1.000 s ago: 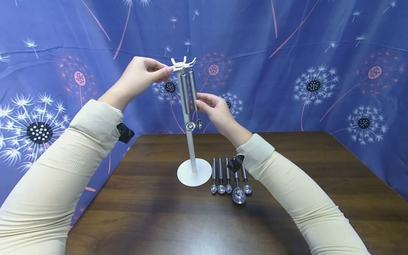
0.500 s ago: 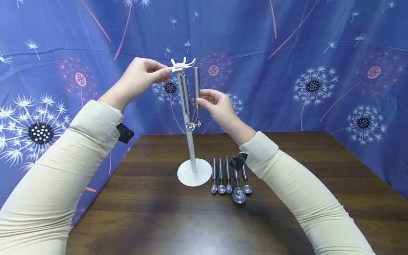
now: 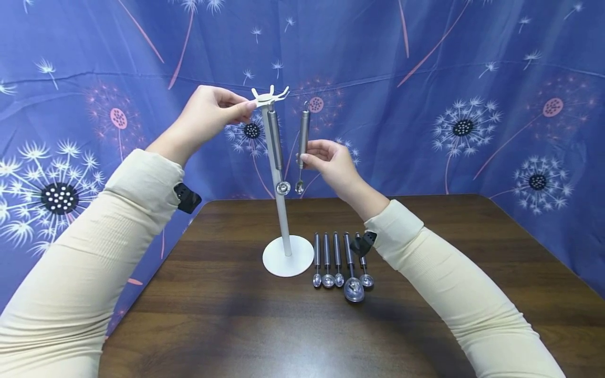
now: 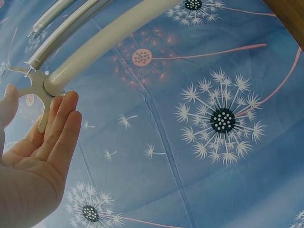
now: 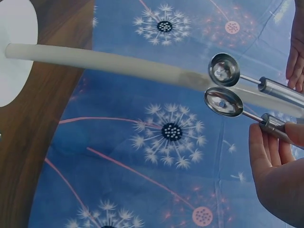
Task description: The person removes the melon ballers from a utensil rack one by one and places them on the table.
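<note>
A white stand [image 3: 281,210] with a round base and curved hook arms rises at the table's left side. My left hand [image 3: 212,110] pinches one hook arm at the top [image 4: 42,114] between thumb and fingers. One steel melon baller [image 3: 275,139] hangs from a hook by the post, its round scoop [image 5: 224,70] down. My right hand [image 3: 331,163] pinches a second melon baller [image 3: 304,126] low on its handle. That one stands nearly upright, loop up, to the right of the hooks and apart from them. Its oval scoop [image 5: 223,101] has a small hole.
Several more melon ballers [image 3: 327,252] lie in a row on the wooden table [image 3: 212,315], right of the stand's base [image 3: 274,262]. One has a much larger scoop [image 3: 354,290]. A blue dandelion-print cloth [image 3: 378,63] hangs behind the table.
The melon baller in my right hand has come off its hook and moved right, away from the stand, now a little lower. My left hand stays at the hook arm.
</note>
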The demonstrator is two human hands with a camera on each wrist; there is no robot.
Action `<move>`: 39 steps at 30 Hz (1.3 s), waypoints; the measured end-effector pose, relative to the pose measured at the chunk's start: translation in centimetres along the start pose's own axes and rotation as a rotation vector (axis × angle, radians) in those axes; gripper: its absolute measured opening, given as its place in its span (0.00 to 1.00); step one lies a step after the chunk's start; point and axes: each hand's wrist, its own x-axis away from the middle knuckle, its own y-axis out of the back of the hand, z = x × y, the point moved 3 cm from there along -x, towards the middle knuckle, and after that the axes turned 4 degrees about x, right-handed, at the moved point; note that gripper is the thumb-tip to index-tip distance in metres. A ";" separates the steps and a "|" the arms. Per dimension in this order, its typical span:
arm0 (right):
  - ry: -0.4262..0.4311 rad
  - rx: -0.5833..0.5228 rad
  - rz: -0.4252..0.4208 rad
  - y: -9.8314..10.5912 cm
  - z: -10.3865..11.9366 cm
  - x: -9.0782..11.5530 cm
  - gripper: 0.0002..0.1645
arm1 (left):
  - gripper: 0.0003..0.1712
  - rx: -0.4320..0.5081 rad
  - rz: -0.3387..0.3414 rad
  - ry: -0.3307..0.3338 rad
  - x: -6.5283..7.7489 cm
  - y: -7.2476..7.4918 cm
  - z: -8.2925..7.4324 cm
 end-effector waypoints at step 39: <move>-0.188 0.136 0.053 5.1 -6.0 3.0 0.23 | 0.27 0.161 -0.004 -0.026 -0.3 -0.1 0.3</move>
